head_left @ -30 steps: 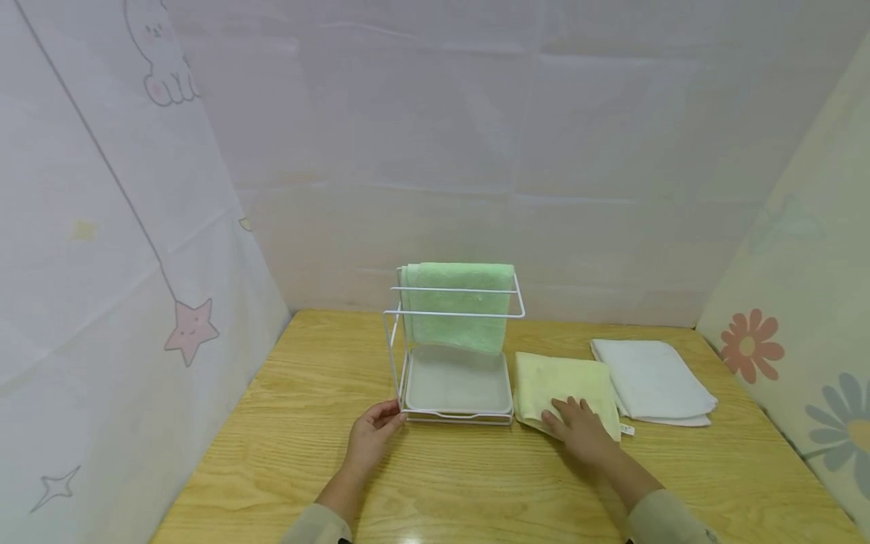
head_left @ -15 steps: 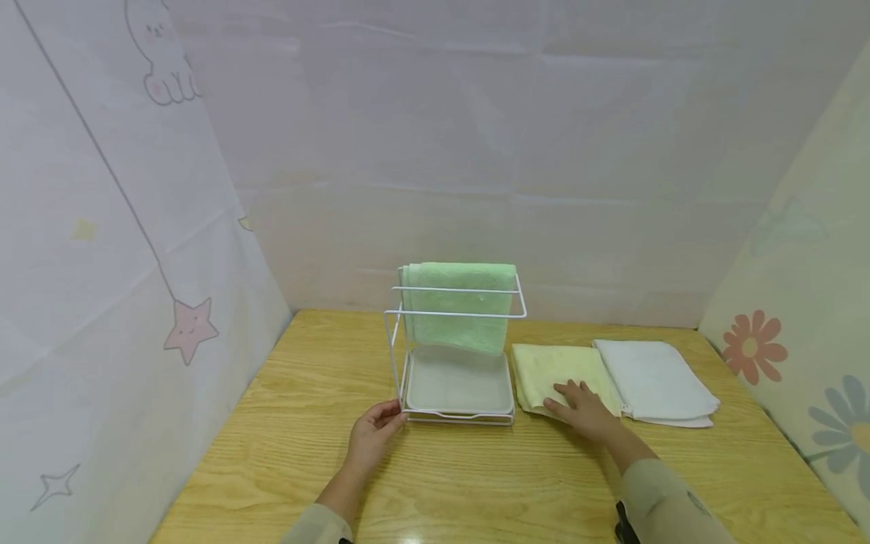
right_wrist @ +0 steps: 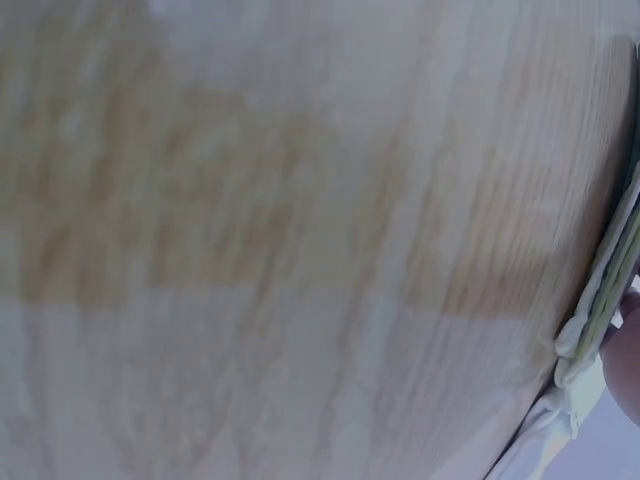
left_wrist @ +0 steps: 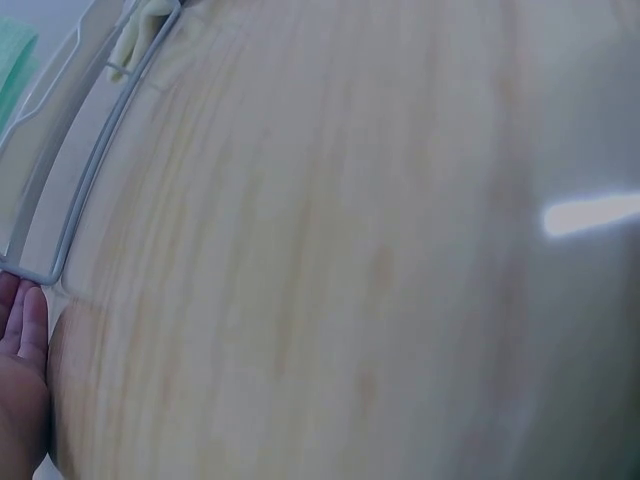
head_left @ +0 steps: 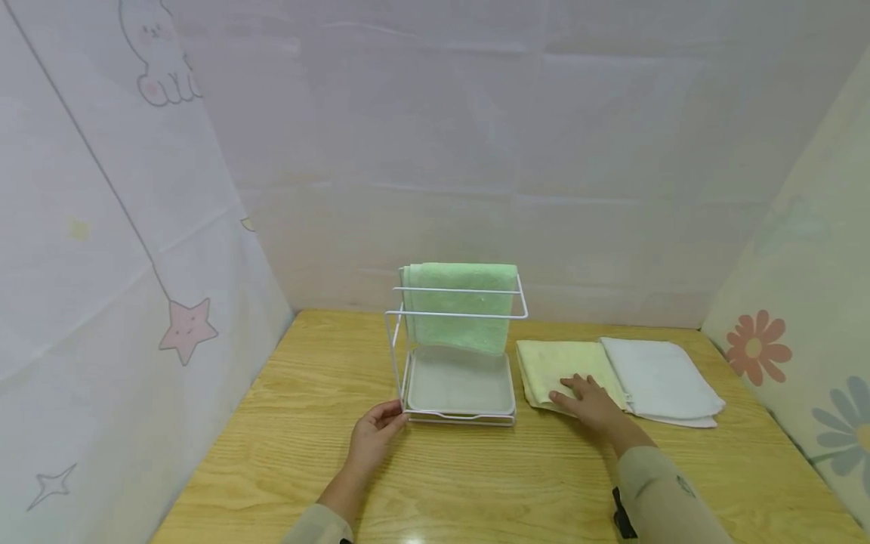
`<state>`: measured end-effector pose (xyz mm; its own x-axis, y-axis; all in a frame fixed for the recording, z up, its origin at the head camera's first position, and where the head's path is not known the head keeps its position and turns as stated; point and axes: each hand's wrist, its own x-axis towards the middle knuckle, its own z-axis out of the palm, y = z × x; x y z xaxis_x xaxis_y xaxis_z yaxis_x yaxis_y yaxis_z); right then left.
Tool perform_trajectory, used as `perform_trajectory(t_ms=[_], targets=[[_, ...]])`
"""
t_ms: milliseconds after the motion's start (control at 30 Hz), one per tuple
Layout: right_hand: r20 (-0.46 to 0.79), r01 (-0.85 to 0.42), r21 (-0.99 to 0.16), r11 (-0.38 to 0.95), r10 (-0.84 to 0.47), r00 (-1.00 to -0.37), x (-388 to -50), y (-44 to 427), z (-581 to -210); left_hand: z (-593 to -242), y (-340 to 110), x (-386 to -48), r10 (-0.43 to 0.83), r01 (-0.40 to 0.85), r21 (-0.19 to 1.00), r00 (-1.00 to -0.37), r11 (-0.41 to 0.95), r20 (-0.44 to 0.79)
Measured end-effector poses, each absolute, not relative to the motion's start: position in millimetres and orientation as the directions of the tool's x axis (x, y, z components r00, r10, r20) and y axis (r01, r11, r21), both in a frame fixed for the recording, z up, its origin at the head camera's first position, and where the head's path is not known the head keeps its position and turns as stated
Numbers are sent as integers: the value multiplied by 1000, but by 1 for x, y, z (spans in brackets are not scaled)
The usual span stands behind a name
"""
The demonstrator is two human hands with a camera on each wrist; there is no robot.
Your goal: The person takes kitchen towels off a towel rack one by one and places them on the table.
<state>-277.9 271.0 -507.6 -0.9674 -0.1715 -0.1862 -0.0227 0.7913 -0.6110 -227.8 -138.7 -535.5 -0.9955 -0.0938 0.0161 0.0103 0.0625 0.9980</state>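
Judged by how things lie, the work is about a third done: one of three towels is up and two remain flat. The white wire rack (head_left: 457, 314) stands upright on the wooden table (head_left: 476, 483), with a shallow pale tray (head_left: 461, 385) sitting in its base. The green towel (head_left: 462, 332) is folded over the rack's back bar, which its cloth hides, and its lower edge hangs above the rear of the tray; that part looks finished. The rack's middle bar (head_left: 454, 290) and front bar carry no cloth, so they look like the part left to fill. The yellow towel (head_left: 557, 359) lies folded just to the right of the rack, apart from it, and the white towel (head_left: 659, 381) lies folded farther right of the rack, its near side seeming to touch the yellow one. The left hand (head_left: 372, 434) pinches the rack's front left bottom corner between thumb and fingers, as if steadying it. The right hand (head_left: 587, 404) rests on the near part of the yellow towel with fingers apart, not closed around it; whether a fingertip is tucked under the edge I cannot tell from the right wrist view.
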Motion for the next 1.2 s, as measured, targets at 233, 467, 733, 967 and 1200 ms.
perform_trajectory(t_ms=[233, 467, 733, 967, 1200], targets=[[-212, 0, -599, 801, -159, -964, -282, 277, -507, -538, -137, -230, -90, 21, 997, -996, 69, 27], [-225, 11, -598, 802, -154, -962, -286, 278, -507, -537, -135, -229, -92, 15, 998, -996, 53, 20], [-241, 37, -620, 783, -146, -960, -286, 276, -505, -541, -137, -230, -103, 15, 997, -994, 72, 23], [-158, -14, -595, 803, -135, -978, -287, 273, -494, -543, -138, -230, -97, 14, 997, -995, 75, 21], [83, -189, -577, 794, -174, -981, -298, 263, -447, -540, -139, -230, -106, 11, 998, -994, 64, 18]])
